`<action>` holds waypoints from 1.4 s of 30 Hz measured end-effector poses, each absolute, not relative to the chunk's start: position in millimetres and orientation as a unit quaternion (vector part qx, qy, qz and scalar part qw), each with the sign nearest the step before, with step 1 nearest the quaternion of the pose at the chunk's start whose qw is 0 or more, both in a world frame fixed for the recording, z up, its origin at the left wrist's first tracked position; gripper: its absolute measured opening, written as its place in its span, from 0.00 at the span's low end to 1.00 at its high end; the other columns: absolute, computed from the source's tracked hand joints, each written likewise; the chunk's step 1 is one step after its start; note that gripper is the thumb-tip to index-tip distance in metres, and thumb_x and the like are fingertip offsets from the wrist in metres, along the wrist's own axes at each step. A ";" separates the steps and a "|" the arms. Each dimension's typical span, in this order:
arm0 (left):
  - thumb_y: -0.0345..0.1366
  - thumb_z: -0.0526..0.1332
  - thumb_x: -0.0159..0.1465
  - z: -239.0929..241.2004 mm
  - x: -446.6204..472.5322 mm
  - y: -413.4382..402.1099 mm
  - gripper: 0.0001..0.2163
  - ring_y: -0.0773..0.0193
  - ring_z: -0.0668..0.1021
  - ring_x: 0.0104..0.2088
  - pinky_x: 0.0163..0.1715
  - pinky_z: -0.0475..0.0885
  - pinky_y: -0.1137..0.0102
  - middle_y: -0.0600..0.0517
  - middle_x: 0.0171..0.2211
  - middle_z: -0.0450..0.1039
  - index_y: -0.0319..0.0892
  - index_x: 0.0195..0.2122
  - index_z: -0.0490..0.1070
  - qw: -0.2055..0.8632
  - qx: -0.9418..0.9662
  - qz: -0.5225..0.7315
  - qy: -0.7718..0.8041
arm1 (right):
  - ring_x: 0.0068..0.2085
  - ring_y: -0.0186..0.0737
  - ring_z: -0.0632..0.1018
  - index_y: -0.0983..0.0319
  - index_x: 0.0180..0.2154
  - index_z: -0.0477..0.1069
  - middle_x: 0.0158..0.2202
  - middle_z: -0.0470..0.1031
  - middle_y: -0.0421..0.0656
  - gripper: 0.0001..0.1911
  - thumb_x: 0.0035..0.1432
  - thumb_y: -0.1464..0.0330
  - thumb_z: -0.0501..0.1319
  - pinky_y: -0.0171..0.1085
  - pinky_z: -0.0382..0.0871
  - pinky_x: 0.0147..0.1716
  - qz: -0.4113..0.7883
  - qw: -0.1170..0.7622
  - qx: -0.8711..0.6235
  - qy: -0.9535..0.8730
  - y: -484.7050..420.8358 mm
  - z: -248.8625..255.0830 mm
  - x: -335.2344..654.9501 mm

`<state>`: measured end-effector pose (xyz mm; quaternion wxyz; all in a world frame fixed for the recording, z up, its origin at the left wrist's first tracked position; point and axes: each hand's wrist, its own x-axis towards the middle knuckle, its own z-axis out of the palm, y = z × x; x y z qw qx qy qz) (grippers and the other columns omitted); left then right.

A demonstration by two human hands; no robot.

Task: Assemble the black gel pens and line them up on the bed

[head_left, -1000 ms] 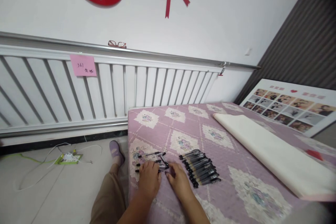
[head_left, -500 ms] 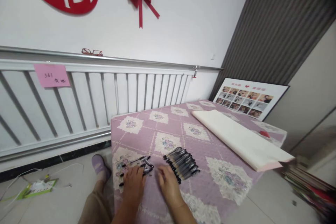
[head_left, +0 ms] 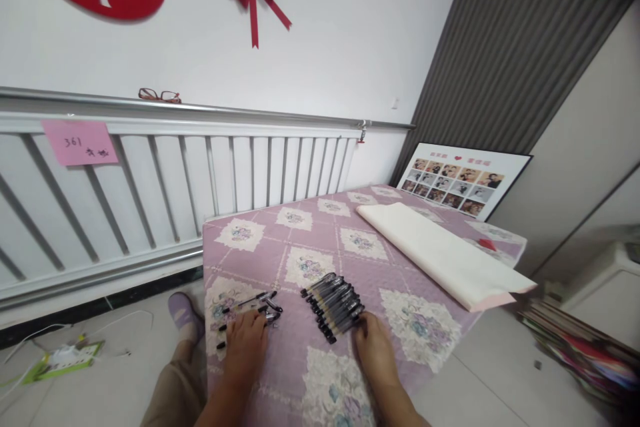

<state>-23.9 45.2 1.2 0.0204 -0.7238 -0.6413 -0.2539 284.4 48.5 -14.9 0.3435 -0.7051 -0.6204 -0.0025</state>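
Several black-capped clear pens (head_left: pixel 336 305) lie side by side in a slanted row on the purple flowered tablecloth (head_left: pixel 295 373). My right hand (head_left: pixel 375 348) is at the near right end of this row, its thumb and fingers closed at the end of the nearest pen. To the left, my left hand (head_left: pixel 246 341) rests palm down over a few loose pens (head_left: pixel 247 302), fingers stretched out across them. Parts of these loose pens stick out past the fingers on both sides; the rest is hidden under the hand.
A folded cream sheet (head_left: pixel 440 253) lies on the table's right side, a photo board (head_left: pixel 463 180) behind it. A white radiator (head_left: pixel 195 180) runs along the wall. On the floor are a power strip (head_left: pixel 70 358) at left and stacked papers (head_left: pixel 585 347) at right.
My right hand has moved right, from the left side of the pen row to its near right end. My left hand stays over the loose pens. The view has shifted slightly.
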 end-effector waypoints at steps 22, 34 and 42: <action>0.29 0.56 0.60 -9.0 -28.3 48.8 0.08 0.58 0.73 0.42 0.44 0.62 0.62 0.52 0.38 0.73 0.48 0.35 0.73 0.047 -0.736 -0.325 -0.592 | 0.43 0.45 0.71 0.58 0.37 0.71 0.40 0.71 0.45 0.11 0.51 0.75 0.57 0.43 0.66 0.43 -0.016 0.272 -0.590 -0.760 14.4 1.0 254.8; 0.35 0.56 0.64 -2.8 -13.5 26.7 0.10 0.57 0.69 0.47 0.50 0.57 0.60 0.51 0.43 0.72 0.47 0.46 0.69 0.051 -0.816 -0.338 -0.466 | 0.40 0.44 0.73 0.59 0.39 0.71 0.36 0.72 0.45 0.10 0.58 0.75 0.55 0.42 0.69 0.41 0.047 0.308 -0.527 -0.791 12.2 -9.5 184.9; 0.34 0.55 0.67 -14.5 -6.3 25.8 0.06 0.63 0.70 0.39 0.47 0.58 0.64 0.55 0.36 0.70 0.48 0.43 0.69 0.027 -0.840 -0.235 -0.488 | 0.43 0.42 0.74 0.60 0.42 0.71 0.40 0.73 0.46 0.13 0.57 0.77 0.54 0.41 0.69 0.45 0.085 0.333 -0.497 -0.797 18.4 -4.9 158.2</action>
